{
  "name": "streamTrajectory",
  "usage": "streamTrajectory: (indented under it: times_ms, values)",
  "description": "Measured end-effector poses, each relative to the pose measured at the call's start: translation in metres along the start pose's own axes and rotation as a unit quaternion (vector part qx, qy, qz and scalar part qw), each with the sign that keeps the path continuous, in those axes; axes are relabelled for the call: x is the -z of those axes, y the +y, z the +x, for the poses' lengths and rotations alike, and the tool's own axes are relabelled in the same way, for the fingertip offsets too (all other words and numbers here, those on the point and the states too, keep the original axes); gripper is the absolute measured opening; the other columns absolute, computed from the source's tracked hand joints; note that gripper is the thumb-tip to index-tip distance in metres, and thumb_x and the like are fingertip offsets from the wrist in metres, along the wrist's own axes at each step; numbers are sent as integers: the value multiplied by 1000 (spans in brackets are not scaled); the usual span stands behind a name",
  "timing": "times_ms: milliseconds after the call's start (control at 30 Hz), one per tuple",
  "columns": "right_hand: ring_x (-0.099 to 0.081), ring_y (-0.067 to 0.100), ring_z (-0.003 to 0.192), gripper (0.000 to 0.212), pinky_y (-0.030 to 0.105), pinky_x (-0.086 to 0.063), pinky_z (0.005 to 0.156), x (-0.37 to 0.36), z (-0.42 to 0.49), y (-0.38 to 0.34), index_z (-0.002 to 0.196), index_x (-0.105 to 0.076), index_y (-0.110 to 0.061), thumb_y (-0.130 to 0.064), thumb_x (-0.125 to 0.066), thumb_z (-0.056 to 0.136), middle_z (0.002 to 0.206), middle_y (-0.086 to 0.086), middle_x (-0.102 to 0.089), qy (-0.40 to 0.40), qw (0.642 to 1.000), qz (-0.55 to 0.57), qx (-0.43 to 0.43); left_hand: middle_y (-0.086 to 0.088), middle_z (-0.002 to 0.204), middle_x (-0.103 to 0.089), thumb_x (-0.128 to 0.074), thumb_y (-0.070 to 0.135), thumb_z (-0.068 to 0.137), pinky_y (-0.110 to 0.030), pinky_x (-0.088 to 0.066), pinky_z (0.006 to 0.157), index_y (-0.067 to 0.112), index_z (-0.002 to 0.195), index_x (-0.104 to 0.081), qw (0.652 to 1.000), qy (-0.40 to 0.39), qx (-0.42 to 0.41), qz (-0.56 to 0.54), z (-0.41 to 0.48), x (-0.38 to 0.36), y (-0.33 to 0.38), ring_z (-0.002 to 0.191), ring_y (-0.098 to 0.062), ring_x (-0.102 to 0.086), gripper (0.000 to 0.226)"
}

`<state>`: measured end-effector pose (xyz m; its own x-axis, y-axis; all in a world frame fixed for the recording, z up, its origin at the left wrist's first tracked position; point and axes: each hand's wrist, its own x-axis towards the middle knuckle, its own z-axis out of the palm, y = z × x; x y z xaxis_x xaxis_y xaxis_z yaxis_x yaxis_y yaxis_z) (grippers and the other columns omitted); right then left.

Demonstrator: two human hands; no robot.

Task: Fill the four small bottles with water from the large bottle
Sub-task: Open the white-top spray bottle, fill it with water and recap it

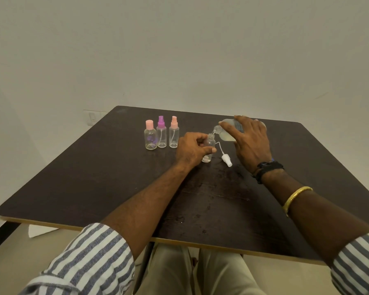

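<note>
Water is going into one open small bottle (209, 146) near the middle of the bench (73, 188), steadied upright by the left hand (193, 149), whose fingers are wrapped around its body. Just beside it lies its white spray cap (226, 159) with the dip tube. Tilted above, the large bottle (226, 133) is gripped from the top by the right hand (250, 141), its mouth almost touching the small neck. My judgement: keep the mouths close, tilt gently so the thin stream stays centred, and stop short of the neck. Farther left stand three capped bottles: a pink-capped bottle (150, 136), a purple sprayer (161, 133), a pink sprayer (174, 133). No legible label or writing shows anywhere.
</note>
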<state>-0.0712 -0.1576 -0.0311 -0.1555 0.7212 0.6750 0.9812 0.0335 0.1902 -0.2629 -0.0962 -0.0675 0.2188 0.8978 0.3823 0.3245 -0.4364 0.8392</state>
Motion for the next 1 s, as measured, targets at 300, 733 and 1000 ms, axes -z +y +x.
streamTrajectory:
  times_ms: [300,733,1000]
  values:
    - [-49,36,125,77,54,-39,104,2,2,2,144,-45,-36,4,-66,82,141,14,-50,14,1000,1,8,5,91,-78,-95,29,66,-38,-64,79,15,109,-78,1000,-1,5,-11,0,1,1,83,-12,-75,49]
    - [-47,35,130,79,54,-36,107,1,2,7,145,-44,-37,4,-67,81,143,13,-49,12,1000,-6,9,4,89,-78,-94,27,67,-38,-64,80,15,108,-78,1000,1,5,-11,-3,-1,8,83,-14,-75,46]
    - [-47,37,130,78,55,-36,108,2,2,8,145,-44,-37,5,-65,82,143,14,-49,8,1000,-6,10,3,89,-77,-93,26,69,-39,-64,79,14,107,-78,1000,0,1,-6,-4,-1,10,82,-14,-74,43]
